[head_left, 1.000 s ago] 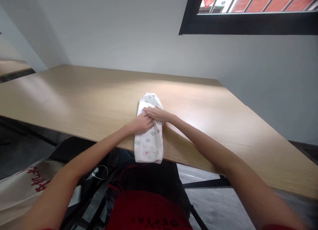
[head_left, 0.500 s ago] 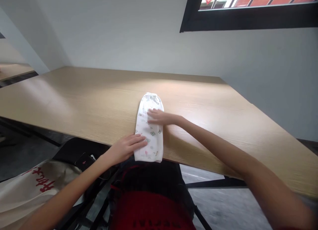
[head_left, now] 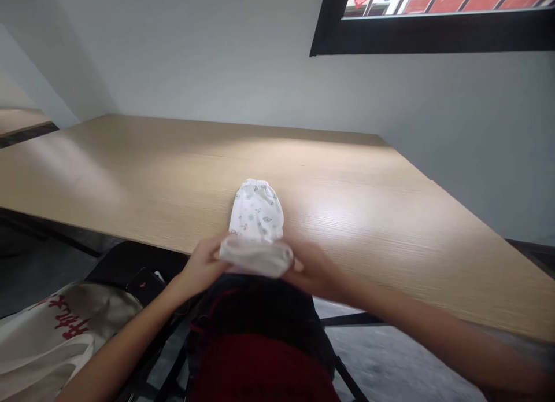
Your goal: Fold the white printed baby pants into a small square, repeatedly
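We had the white printed cloth [head_left: 256, 214] lying on the wooden table [head_left: 368, 205], near the front edge, its gathered end pointing away from us towards the wall [head_left: 208, 55]. The other end was raised off the table between our two hands, where it blurred into a pale band. Our left hand [head_left: 204, 266] was nearly closed, thumb and fingers pinching the left side of that raised end. Our right hand [head_left: 307, 268] was curled about the right side of it, though blur kept us from telling how each finger lay. Small leaf-like prints showed on the flat part of the cloth. To our left, below the tabletop, a pale bag [head_left: 65, 318] with red lettering lay beside a dark phone [head_left: 145, 285]; a black-framed window [head_left: 433, 34] was set in the wall at upper right
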A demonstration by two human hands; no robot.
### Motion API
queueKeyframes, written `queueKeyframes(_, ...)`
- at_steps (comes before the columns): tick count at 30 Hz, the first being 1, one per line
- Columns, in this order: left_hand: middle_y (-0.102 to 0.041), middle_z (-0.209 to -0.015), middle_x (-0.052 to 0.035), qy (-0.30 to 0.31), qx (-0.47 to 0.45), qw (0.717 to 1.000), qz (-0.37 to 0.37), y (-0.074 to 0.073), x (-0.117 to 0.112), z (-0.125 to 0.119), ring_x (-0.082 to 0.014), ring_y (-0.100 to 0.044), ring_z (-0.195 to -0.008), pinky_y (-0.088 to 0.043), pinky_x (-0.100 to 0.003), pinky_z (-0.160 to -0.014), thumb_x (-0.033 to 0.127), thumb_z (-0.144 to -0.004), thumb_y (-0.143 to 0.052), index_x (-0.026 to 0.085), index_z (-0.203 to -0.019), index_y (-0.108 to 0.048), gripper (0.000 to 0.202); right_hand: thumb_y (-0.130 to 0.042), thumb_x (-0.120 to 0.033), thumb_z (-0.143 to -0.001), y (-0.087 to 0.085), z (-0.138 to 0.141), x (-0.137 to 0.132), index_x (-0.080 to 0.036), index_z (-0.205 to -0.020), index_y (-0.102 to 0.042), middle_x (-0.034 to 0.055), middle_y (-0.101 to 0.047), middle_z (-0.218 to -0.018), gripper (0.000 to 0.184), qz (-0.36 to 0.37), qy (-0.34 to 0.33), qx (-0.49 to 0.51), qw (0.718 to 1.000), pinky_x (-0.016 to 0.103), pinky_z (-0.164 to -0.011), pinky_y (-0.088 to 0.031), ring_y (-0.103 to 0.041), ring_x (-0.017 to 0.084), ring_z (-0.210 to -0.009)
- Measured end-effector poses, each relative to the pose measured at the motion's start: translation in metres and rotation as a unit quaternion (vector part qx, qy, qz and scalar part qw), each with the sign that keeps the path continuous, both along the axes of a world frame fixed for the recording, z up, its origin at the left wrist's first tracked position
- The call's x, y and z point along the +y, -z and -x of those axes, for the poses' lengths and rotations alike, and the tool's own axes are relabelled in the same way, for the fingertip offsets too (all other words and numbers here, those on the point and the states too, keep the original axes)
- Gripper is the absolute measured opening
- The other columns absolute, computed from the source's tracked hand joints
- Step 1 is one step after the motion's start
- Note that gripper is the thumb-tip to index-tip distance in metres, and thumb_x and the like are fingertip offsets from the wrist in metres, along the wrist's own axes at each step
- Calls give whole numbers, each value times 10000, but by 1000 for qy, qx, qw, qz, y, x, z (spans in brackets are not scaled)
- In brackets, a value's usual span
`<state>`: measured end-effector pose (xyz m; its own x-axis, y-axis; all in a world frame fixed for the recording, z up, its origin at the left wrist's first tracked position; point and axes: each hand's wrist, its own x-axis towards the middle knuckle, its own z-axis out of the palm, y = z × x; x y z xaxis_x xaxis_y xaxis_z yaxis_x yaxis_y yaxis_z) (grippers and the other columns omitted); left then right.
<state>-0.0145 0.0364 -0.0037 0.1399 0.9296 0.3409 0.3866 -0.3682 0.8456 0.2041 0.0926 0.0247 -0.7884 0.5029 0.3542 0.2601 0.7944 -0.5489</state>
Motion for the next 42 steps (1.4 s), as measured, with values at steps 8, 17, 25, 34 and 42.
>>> queueKeyframes(8, -601, -715, -41, -123, -15, 976, 178, 8, 140, 5, -113, -547, -588, -435, -223, -521, 309, -856, -465, 84, -833, -589, 258, -508, -285, -800, 14, 57, 152, -161, -742, -444, 48, -535, -747, 151, 210, 247, -65, 944, 236, -483, -349, -482, 137, -611)
queueKeyframes(17, -570, -999, -128, -203, 134, 968, 59, 20, 131, 4, -215, -560, -908, -453, -347, -776, 202, -814, -487, 70, -1011, -531, 242, -365, -150, -866, 23, 62, 127, -72, -1229, -414, 202, -504, -1125, 374, -84, 289, -152, 941, 396, -782, -423, -499, 293, -985)
queueKeyframes(25, -483, -1268, -137, -32, 276, 960, -42, 36, 57, -28, -269, -392, -1215, -255, -457, -1046, 286, -856, -436, 112, -1162, -513, 361, -316, -236, -926, 45, 69, 130, -256, -1335, -361, 33, -324, -1390, 412, -228, 39, -228, 946, 662, -979, -84, -180, 321, -1293)
queueKeyframes(34, -520, -1245, -72, -22, 337, 936, -96, 39, 23, 3, -174, -485, -1143, -403, -342, -975, 328, -918, -355, 192, -1206, -470, 338, -413, -248, -890, 22, 81, 165, -200, -1337, -370, 115, -304, -1391, 451, -237, 149, -242, 929, 723, -918, 55, -141, 369, -1297)
queueKeyframes(42, -611, -912, -87, 10, 345, 927, -143, 37, 52, 17, -223, -534, -1005, -369, -421, -952, 283, -899, -333, 152, -813, -561, 276, -531, -365, -813, 40, 0, 68, -159, -1244, -465, 117, -466, -1267, 482, -162, -64, -139, 975, 490, -995, -311, -353, 288, -1209)
